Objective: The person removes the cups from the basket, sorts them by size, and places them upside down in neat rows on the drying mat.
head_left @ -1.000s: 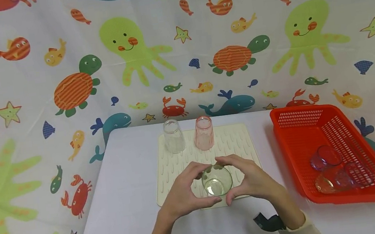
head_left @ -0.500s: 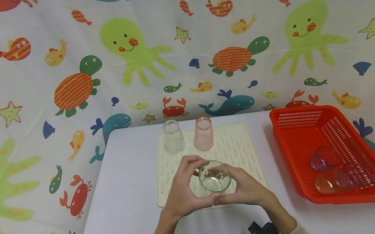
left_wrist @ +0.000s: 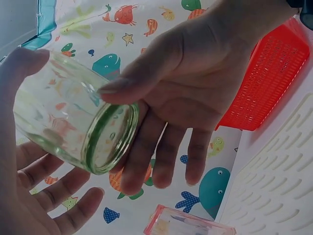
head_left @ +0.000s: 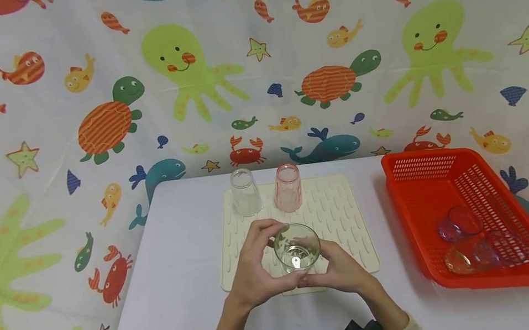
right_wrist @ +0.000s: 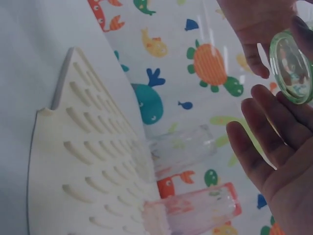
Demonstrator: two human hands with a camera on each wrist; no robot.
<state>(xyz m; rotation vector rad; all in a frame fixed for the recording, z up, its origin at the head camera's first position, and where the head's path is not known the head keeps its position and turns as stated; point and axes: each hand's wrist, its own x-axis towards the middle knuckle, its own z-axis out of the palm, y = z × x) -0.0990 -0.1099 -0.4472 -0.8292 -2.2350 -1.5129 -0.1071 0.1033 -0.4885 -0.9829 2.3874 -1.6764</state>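
Observation:
A pale green drinking glass (head_left: 297, 245) is held between both hands over the near part of a cream ribbed drying mat (head_left: 339, 222). Its open mouth faces up toward the head camera. My left hand (head_left: 250, 270) grips the glass's side, fingers behind and thumb in front. Lower down, my right hand (head_left: 342, 270) holds it near the base. The left wrist view shows the right thumb on the wall of the green glass (left_wrist: 63, 110) close to its thick base, with fingers on the far side. Both thumbs nearly meet in front.
A clear glass (head_left: 245, 194) and a pink glass (head_left: 288, 190) stand upside down at the mat's back. On the right sits a red plastic basket (head_left: 427, 199) holding several coloured glasses (head_left: 459, 222). A sea-animal printed curtain (head_left: 255, 93) hangs behind the white table (head_left: 176, 254).
The right hand has come in from the right and closed on the glass. The glass has shifted slightly left and up, its mouth now turned more toward the head camera.

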